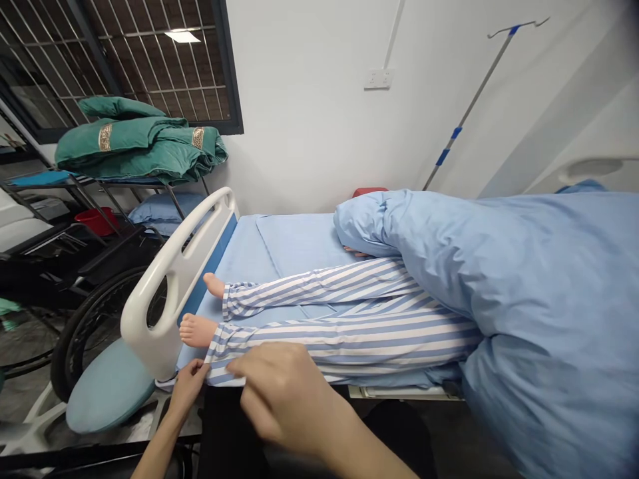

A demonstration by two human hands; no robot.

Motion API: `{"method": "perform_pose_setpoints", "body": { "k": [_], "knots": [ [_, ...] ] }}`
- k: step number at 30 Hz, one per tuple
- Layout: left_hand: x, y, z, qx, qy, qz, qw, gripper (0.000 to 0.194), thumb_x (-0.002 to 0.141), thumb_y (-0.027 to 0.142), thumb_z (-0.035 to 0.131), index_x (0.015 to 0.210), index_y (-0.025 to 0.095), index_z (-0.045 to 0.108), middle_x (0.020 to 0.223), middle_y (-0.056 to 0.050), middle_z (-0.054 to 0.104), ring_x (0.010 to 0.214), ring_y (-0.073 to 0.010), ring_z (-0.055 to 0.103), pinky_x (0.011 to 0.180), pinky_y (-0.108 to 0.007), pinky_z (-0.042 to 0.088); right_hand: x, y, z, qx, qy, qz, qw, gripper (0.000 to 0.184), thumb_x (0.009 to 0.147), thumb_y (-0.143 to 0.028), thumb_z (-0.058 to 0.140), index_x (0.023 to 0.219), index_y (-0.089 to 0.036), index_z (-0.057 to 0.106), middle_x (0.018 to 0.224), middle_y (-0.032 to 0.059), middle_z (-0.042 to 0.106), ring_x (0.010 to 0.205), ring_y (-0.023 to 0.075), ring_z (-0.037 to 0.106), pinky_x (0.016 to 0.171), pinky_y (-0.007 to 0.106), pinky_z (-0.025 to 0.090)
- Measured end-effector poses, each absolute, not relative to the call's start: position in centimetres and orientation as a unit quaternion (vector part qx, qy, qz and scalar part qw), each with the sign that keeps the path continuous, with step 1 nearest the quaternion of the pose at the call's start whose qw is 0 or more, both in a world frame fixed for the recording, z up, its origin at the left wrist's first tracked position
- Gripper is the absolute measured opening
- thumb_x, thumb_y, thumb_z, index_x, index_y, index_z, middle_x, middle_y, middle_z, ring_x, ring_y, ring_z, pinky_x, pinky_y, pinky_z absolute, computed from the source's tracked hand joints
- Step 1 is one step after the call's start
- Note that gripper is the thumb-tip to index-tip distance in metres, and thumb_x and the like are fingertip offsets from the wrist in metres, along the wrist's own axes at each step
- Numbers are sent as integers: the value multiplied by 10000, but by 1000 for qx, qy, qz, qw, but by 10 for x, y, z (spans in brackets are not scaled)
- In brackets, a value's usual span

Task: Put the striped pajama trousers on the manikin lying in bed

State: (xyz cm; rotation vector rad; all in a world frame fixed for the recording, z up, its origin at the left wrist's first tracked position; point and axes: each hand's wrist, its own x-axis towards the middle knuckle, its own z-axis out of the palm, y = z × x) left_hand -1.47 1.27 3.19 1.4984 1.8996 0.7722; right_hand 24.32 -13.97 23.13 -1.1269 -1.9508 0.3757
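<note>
Right now, both hands down at the foot end of a hospital bed [279, 243], at the cuff [222, 362] of the near leg of a nursing manikin [197, 330]. Left hand [187, 389] low at the near edge of the cuff, with its fingers up against the hem. Right hand [284, 392] just beside it and big in view, with its fingers curved down onto the striped cloth. Neither hand wide open. Both partly closed and touching the cloth, but no telling from this view if either one has a firm grip.

Striped pajama trousers [349, 339] in blue and white on both legs, with a bare foot poking out of each cuff. Far foot [213, 285] and its cuff untouched, with both hands busy only at the near cuff. Big pale blue quilt [529, 286] over the top of the manikin, off to the right.

White plastic footboard [144, 346] at the left end of the bed, close to the feet. Farther left, a wheelchair wheel [82, 339], a metal rack [94, 193], a folded green quilt [140, 143] and a red basin [94, 221]. On the far side, a white wall with a wall socket [378, 78] and a drip pole [469, 113].
</note>
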Motion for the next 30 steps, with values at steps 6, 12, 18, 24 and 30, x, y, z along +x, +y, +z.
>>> {"method": "perform_pose_setpoints", "body": {
  "k": [6,12,18,24,30],
  "knots": [
    [-2,6,67,610,709,274,223,202,707,391,476,704,206,556,619,13,574,632,-160,533,654,-273,412,264,-25,157,-610,-736,153,250,280,815,-150,433,1027,-168,615,1000,69,628,934,181,557,803,273,410],
    [52,45,105,744,587,264,179,201,748,290,425,825,206,590,782,-8,641,753,-152,576,735,-257,439,268,8,92,-683,-702,110,169,264,866,-223,402,985,-147,625,961,93,649,914,208,573,777,284,387],
    [90,120,109,848,502,164,42,380,754,207,439,1103,175,585,1144,-77,610,1052,-199,533,941,-315,375,263,16,73,-720,-678,62,134,302,890,-233,361,834,-140,643,829,106,671,810,210,605,723,298,368],
    [87,160,92,852,510,76,-89,470,685,155,514,1141,51,562,1158,-218,557,1163,-355,403,1042,-521,146,262,14,69,-715,-683,37,142,283,882,-209,372,809,-153,639,797,90,669,787,206,603,725,305,360],
    [94,168,74,853,509,13,-113,491,684,137,510,1166,60,556,1061,-209,604,1063,-343,464,1018,-530,128,261,16,66,-716,-682,30,145,262,872,-209,390,792,-160,635,778,80,665,778,206,599,717,305,354]
  ]
}}
